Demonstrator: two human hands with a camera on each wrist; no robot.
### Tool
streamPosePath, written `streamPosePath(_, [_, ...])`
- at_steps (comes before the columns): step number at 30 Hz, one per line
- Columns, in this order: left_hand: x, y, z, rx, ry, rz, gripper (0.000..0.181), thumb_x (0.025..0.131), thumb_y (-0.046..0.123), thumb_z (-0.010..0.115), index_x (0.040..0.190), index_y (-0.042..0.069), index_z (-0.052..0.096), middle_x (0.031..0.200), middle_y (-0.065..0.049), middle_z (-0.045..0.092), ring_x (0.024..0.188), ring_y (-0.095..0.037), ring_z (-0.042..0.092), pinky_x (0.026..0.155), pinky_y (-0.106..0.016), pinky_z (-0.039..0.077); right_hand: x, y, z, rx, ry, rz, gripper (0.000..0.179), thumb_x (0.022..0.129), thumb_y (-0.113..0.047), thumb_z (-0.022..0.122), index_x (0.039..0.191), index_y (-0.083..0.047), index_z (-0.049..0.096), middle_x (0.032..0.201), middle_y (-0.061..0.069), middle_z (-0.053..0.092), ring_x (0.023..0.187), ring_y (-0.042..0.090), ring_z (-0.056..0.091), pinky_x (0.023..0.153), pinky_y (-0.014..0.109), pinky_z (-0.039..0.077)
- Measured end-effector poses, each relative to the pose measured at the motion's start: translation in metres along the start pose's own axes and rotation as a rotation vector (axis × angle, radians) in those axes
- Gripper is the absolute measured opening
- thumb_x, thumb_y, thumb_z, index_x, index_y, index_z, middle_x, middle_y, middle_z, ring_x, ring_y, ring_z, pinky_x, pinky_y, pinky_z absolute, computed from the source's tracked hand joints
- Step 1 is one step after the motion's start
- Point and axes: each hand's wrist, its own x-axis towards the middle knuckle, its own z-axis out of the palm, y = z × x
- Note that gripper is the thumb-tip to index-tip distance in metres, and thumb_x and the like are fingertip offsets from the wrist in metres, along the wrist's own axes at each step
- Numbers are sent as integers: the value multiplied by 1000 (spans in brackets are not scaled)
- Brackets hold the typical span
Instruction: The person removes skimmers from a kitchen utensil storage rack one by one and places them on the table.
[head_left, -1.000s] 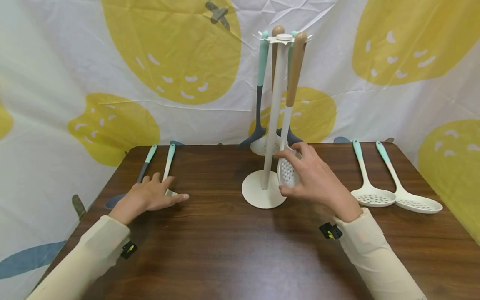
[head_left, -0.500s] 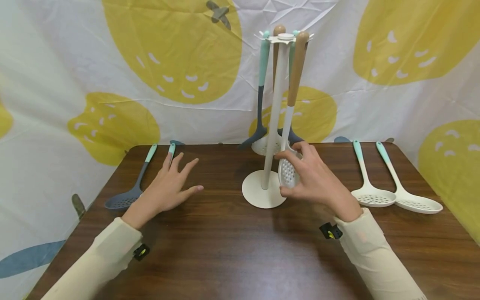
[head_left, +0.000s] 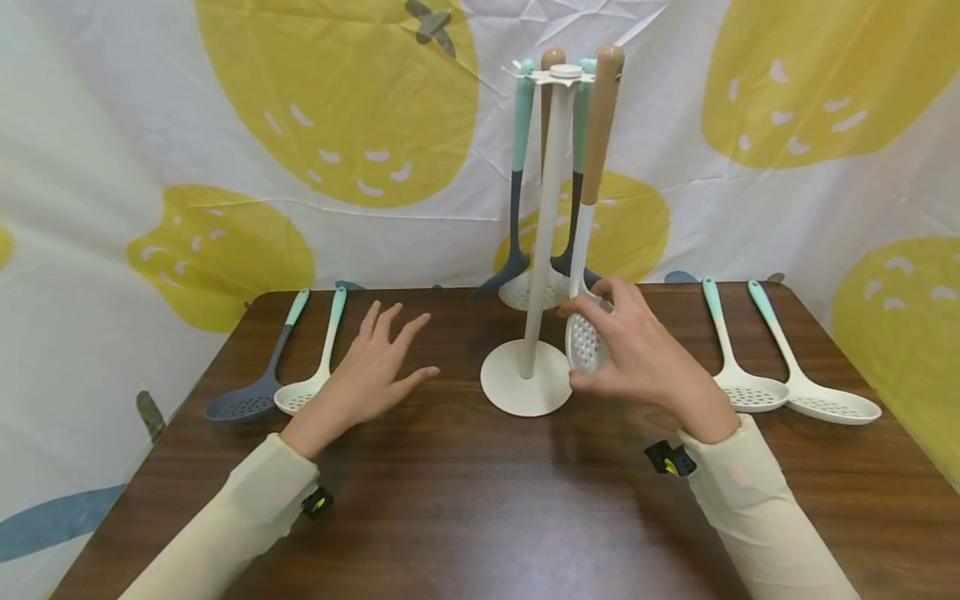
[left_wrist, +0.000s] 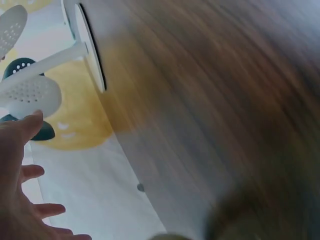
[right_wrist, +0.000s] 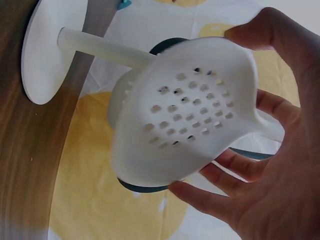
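Observation:
My right hand (head_left: 645, 350) grips a slotted spoon (head_left: 602, 133) with a brown handle and white perforated bowl. In the right wrist view, thumb and fingers hold opposite edges of the bowl (right_wrist: 190, 112). The spoon stands nearly upright at the right side of a white utensil rack (head_left: 548, 200), its handle top by the rack's hooks; whether it still hangs from one I cannot tell. My left hand (head_left: 367, 375) hovers over the table with fingers spread, holding nothing. Beside it lies a white slotted spoon (head_left: 330, 342) with a mint handle tip.
A dark blue slotted spoon (head_left: 247, 402) lies at the left. Two white slotted spoons (head_left: 738, 387) with mint tips lie at the right. Several utensils hang on the rack, including a dark one with a mint handle (head_left: 523, 125). A lemon-print cloth (head_left: 405, 242) hangs behind the table.
My left hand has moved right, away from the utensils on the left, uncovering the white spoon there. My right hand has shifted the brown-handled slotted spoon slightly up and to the right.

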Motion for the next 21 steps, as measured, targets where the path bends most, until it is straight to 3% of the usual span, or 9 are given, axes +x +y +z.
streamPosePath(7, [9,15,7,-89,43,12,79,99,53,63,162,18,32,164,-29,24,157,-53,11,120,-67,29,-3,0,-10,0,-87,61,65,63,-26,89,122,-19,62,128,24,47,121,42,47,95,58,48])
streamPosePath(14, [23,32,9,-205,139,27,78,100,47,66,163,19,29,163,-28,27,157,-48,16,120,-64,31,-9,-5,-31,-26,-173,168,61,67,-25,90,122,-23,62,133,20,46,121,40,46,92,56,48])
streamPosePath(21, [39,48,12,-320,206,52,79,100,40,68,162,11,28,161,-25,31,150,-43,30,119,-60,34,-17,-14,-56,-5,-255,219,57,67,-20,89,118,-26,63,128,18,46,113,36,47,85,53,49])
